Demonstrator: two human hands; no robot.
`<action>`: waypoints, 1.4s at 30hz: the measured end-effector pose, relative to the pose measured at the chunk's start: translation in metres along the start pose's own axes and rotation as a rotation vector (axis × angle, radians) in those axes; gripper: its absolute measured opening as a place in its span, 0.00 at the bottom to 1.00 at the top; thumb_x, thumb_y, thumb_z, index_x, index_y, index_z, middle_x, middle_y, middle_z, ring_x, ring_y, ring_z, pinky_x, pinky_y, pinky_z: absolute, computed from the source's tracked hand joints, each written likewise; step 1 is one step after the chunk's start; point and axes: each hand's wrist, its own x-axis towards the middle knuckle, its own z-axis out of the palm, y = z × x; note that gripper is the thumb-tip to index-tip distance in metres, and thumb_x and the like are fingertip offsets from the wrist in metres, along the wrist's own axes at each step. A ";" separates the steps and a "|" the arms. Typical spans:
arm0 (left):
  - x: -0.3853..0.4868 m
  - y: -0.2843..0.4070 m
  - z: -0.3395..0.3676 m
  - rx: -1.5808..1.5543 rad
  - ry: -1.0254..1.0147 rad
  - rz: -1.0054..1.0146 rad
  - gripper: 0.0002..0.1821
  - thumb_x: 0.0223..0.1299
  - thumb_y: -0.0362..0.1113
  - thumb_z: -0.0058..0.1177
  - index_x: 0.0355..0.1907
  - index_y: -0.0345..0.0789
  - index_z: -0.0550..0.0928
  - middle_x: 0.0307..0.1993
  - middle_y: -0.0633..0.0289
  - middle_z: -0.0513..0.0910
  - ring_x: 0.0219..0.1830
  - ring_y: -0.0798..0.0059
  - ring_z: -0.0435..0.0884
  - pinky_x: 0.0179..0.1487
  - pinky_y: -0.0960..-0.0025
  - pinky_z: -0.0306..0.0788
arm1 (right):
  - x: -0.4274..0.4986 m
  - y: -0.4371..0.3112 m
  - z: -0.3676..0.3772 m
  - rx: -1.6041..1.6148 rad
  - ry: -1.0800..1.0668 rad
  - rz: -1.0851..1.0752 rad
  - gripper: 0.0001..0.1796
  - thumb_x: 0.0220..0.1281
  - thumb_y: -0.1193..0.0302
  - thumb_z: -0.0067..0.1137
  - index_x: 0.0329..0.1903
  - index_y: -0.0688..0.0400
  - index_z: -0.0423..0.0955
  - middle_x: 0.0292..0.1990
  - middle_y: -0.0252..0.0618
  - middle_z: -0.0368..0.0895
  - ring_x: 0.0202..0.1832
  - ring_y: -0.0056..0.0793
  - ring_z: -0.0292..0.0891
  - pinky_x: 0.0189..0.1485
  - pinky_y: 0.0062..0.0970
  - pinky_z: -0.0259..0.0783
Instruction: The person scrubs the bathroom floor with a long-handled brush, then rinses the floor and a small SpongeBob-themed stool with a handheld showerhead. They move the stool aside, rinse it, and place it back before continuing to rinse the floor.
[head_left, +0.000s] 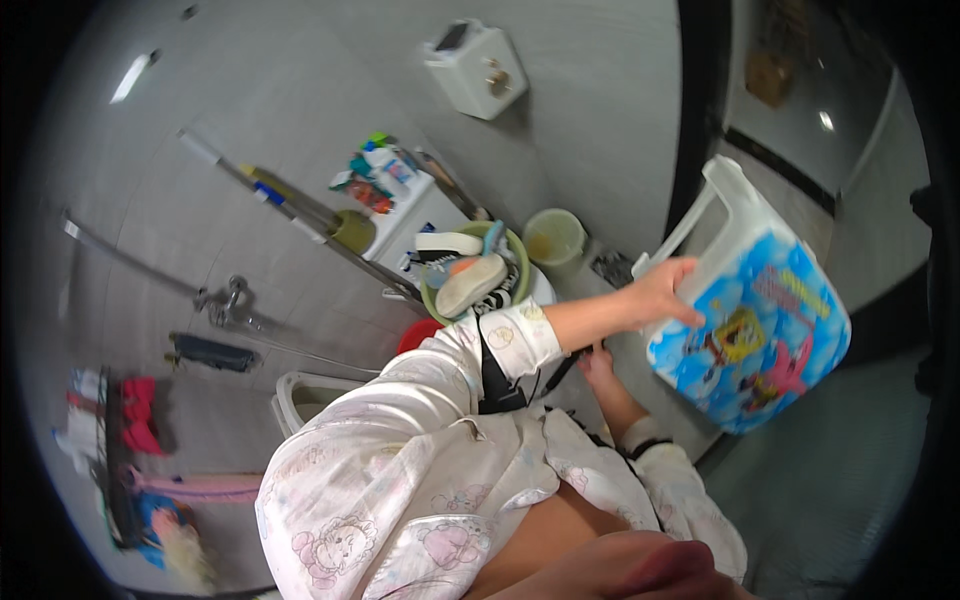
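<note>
My left hand (667, 296) reaches across to the right and grips the edge of a white plastic stool or small chair (757, 337). The thing is tilted, its blue panel with cartoon figures faces up, and part of its white frame sticks out at the top. Lower and nearer my body, my right hand (598, 364) is closed around the end of a thin black strap-like thing (561, 373). Its fingers are small and partly hidden behind my left forearm.
Ahead stand a green basin (523, 259) of shoes, a pale bucket (555, 236), a white cabinet (412, 217) with bottles and packets, and part of a red basin (417, 335). Long poles (300, 217) lean at the left near a wall tap (225, 300). A dark doorway edge (694, 120) rises at the right.
</note>
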 end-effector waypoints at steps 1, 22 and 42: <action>0.010 -0.010 0.002 -0.050 0.010 -0.001 0.29 0.36 0.22 0.60 0.48 0.30 0.71 0.42 0.62 0.77 0.45 0.78 0.75 0.51 0.72 0.69 | 0.007 -0.004 -0.005 0.005 0.027 0.047 0.24 0.61 0.49 0.48 0.50 0.52 0.61 0.33 0.28 0.70 0.29 0.23 0.65 0.34 0.35 0.67; 0.177 -0.220 -0.025 -0.459 0.079 -0.291 0.26 0.39 0.23 0.58 0.45 0.30 0.66 0.40 0.55 0.77 0.40 0.68 0.78 0.46 0.66 0.75 | 0.051 0.044 -0.131 0.683 0.304 -0.048 0.25 0.60 0.48 0.47 0.46 0.57 0.66 0.39 0.33 0.74 0.43 0.32 0.69 0.49 0.43 0.65; 0.380 -0.635 -0.148 -0.749 0.461 -0.068 0.20 0.49 0.34 0.57 0.44 0.35 0.68 0.45 0.56 0.73 0.47 0.61 0.72 0.52 0.56 0.68 | 0.048 0.106 -0.199 0.847 0.024 0.218 0.25 0.61 0.49 0.48 0.53 0.52 0.63 0.46 0.31 0.71 0.47 0.28 0.67 0.50 0.43 0.63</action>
